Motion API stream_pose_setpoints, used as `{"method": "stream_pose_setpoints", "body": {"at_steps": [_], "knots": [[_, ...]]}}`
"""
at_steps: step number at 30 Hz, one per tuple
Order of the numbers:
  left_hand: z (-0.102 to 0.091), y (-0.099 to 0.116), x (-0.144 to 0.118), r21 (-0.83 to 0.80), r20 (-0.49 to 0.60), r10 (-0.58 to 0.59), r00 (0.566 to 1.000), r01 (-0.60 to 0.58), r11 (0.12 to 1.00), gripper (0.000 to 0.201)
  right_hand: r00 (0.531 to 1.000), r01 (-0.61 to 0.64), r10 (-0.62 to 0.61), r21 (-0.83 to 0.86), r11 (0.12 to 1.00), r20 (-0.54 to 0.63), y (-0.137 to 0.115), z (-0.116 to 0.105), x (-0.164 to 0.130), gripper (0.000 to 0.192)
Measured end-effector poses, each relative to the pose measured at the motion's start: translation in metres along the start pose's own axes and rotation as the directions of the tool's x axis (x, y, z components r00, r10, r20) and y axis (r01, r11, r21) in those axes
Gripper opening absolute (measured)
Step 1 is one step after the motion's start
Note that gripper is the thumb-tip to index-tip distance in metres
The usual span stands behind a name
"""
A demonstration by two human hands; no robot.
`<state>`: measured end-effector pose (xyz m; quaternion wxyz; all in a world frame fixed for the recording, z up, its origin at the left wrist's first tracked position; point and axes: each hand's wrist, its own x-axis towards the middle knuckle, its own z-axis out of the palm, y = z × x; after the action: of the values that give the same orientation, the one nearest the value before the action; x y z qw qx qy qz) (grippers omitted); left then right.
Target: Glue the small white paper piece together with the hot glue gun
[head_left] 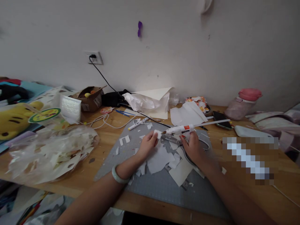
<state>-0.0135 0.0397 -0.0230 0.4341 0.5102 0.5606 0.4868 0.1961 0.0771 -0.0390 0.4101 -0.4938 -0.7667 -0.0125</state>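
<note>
My left hand [149, 142] is closed in a pinch on a small white paper piece [158, 134]. Wrapped round the grip of a white hot glue gun [179, 129] is my right hand [192, 144]. The gun's nozzle points left, at or very near the paper; whether they touch I cannot tell. A clear glue stick [217, 122] juts out of the gun's rear. Below the gun is a grey metal tool [172, 138], partly hidden. White paper scraps [160, 158] lie across the grey cutting mat [161, 190] under my hands.
A clear plastic bag of scraps [53, 153] and a lidded cup [47, 117] are on the left. Behind stand a cardboard box [90, 100] and crumpled white wrapping [148, 101]. A dark phone [221, 120] and a pink-lidded bottle [241, 104] sit right. A black cord [102, 75] runs from the wall socket.
</note>
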Motion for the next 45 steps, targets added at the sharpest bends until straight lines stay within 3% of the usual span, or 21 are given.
{"method": "stream_pose_setpoints", "body": {"at_steps": [11,31,45], "knots": [[-0.0016,0.0041,-0.0035,-0.121,0.044,-0.003,0.999,0.009,0.993,0.042,0.999,-0.029,0.03,0.015,0.999,-0.012,-0.0017,-0.0009,0.0013,0.033],[-0.0022,-0.0026,0.0,-0.014,0.008,0.033,0.999,-0.033,0.999,0.042,0.999,-0.031,0.03,0.018,0.999,0.029,-0.0061,-0.0068,0.0032,0.024],[-0.0015,-0.0017,-0.0009,-0.043,0.029,0.013,0.999,-0.012,0.999,0.044,0.999,-0.038,0.038,0.016,0.999,0.01,-0.0051,-0.0056,0.0022,0.024]]}}
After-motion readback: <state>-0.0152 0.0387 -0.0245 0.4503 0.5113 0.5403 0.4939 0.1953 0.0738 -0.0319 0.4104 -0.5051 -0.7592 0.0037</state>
